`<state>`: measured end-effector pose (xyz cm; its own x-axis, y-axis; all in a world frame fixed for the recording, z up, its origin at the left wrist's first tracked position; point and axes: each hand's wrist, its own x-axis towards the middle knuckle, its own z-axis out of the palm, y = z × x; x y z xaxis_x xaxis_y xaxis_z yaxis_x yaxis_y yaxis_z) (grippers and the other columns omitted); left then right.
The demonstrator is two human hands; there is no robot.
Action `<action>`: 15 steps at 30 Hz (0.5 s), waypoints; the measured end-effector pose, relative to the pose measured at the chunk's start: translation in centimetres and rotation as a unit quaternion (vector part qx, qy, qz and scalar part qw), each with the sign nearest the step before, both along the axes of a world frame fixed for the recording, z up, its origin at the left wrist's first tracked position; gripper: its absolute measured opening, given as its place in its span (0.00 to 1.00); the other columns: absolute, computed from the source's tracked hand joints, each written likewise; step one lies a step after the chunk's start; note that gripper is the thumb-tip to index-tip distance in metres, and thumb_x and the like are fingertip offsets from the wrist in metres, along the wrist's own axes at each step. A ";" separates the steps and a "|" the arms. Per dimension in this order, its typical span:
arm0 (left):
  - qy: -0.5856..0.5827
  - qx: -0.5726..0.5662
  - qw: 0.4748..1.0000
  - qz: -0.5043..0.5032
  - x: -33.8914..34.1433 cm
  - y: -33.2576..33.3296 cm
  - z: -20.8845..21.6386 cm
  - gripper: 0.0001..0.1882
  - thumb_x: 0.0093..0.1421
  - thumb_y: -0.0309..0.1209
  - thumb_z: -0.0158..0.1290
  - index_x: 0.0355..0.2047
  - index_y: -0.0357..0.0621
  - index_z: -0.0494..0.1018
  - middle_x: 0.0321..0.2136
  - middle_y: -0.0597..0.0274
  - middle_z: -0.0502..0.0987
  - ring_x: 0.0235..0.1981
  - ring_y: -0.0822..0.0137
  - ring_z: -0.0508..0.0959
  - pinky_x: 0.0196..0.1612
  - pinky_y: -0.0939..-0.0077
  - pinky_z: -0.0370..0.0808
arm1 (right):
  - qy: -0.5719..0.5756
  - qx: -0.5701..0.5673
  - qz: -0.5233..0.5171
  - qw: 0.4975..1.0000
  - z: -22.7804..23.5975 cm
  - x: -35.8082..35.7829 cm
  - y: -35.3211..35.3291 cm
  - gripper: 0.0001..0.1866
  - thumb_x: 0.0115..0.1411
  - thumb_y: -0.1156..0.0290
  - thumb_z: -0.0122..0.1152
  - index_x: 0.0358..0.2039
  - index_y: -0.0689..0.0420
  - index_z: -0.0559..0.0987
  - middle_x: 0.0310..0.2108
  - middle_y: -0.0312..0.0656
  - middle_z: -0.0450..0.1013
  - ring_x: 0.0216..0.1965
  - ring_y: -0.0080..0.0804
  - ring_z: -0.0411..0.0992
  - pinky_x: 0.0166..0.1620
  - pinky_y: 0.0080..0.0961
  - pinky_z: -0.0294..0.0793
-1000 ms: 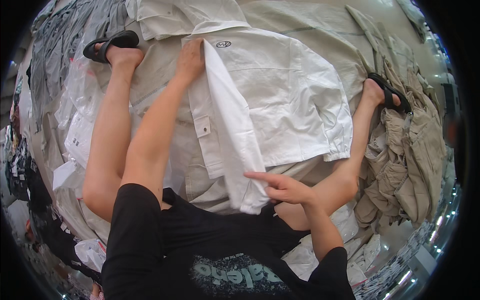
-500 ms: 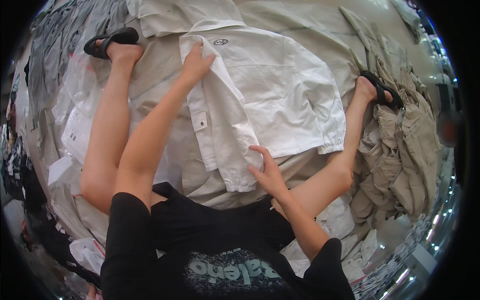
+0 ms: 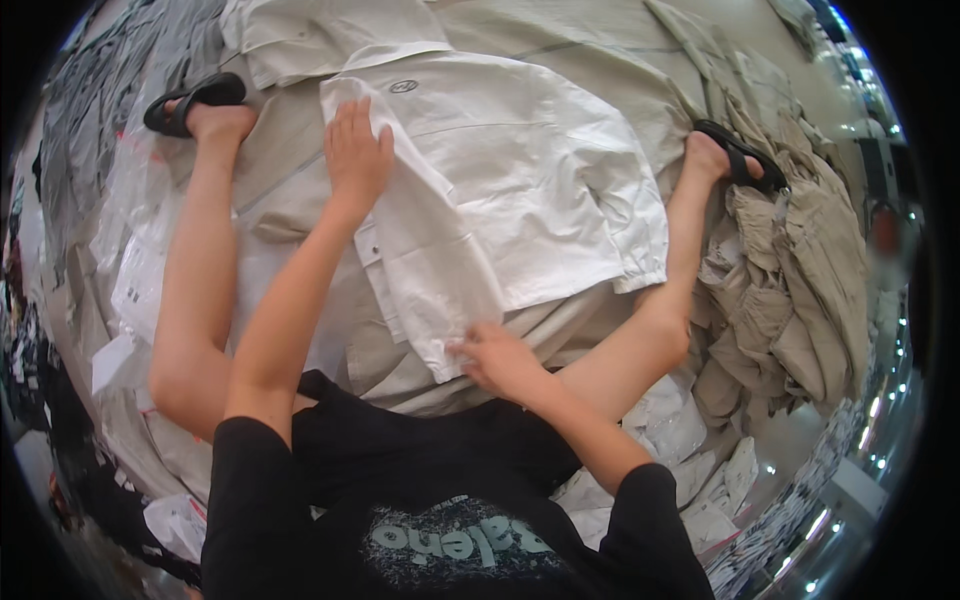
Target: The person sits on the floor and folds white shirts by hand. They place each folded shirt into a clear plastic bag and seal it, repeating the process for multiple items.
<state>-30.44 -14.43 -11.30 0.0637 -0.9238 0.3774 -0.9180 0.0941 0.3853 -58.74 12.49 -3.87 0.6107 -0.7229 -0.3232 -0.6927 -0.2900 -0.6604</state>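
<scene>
A white jacket [image 3: 520, 170] lies spread between my legs, a small dark emblem near its collar. Its left-hand sleeve [image 3: 430, 250] is folded down over the body, the gathered cuff pointing toward me. My left hand [image 3: 358, 158] rests flat on the top of that fold by the shoulder, fingers stretched out. At the lower end, the fingers of my right hand [image 3: 497, 362] are curled on the sleeve near the cuff, slightly blurred. On the other side, the second sleeve [image 3: 630, 220] lies bent with its cuff turned down.
Beige cloth [image 3: 560, 340] lies beneath the jacket. Another pale garment [image 3: 300, 40] sits beyond the collar. Crumpled tan garments [image 3: 780, 300] are heaped at the right, grey clothes [image 3: 130, 80] at the far left. Clear plastic bags [image 3: 140, 270] lie beside my left leg.
My left hand has gone from gripping the shoulder edge to lying flat on it. My right hand has moved left and nearer to me along the sleeve, which lies flatter and further left.
</scene>
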 end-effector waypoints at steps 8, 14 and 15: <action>-0.047 0.074 0.993 -0.074 -3.6 3.8 -4.4 0.40 0.75 0.51 0.48 0.76 0.36 0.58 0.75 0.43 0.62 0.80 0.45 0.54 0.80 0.44 0.45 | 0.066 -0.366 -0.267 0.889 -1.6 -8.1 -16.6 0.29 0.65 0.56 0.71 0.58 0.63 0.79 0.50 0.56 0.81 0.53 0.58 0.79 0.59 0.47 0.77; -0.024 0.004 0.998 -0.052 -3.3 1.0 -0.3 0.40 0.72 0.52 0.52 0.76 0.41 0.62 0.75 0.46 0.64 0.79 0.48 0.56 0.81 0.48 0.43 | 0.111 -0.043 -0.406 0.906 -6.0 -13.8 -22.7 0.44 0.57 0.52 0.78 0.65 0.70 0.73 0.62 0.62 0.77 0.63 0.58 0.76 0.65 0.44 0.73; -0.060 -0.015 0.997 -0.040 -2.5 0.6 -0.2 0.40 0.71 0.54 0.53 0.75 0.43 0.63 0.75 0.48 0.64 0.79 0.49 0.57 0.81 0.47 0.43 | 0.044 -0.069 -0.400 0.913 -5.9 -12.9 -23.0 0.44 0.58 0.53 0.77 0.66 0.70 0.72 0.61 0.62 0.77 0.63 0.58 0.76 0.65 0.44 0.74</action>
<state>-32.95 -13.82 -11.46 -0.0580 -0.9127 0.4046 -0.9466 0.1790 0.2683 -71.67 -10.48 -9.74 -0.1545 -0.9636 -0.2183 -0.7675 0.2562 -0.5877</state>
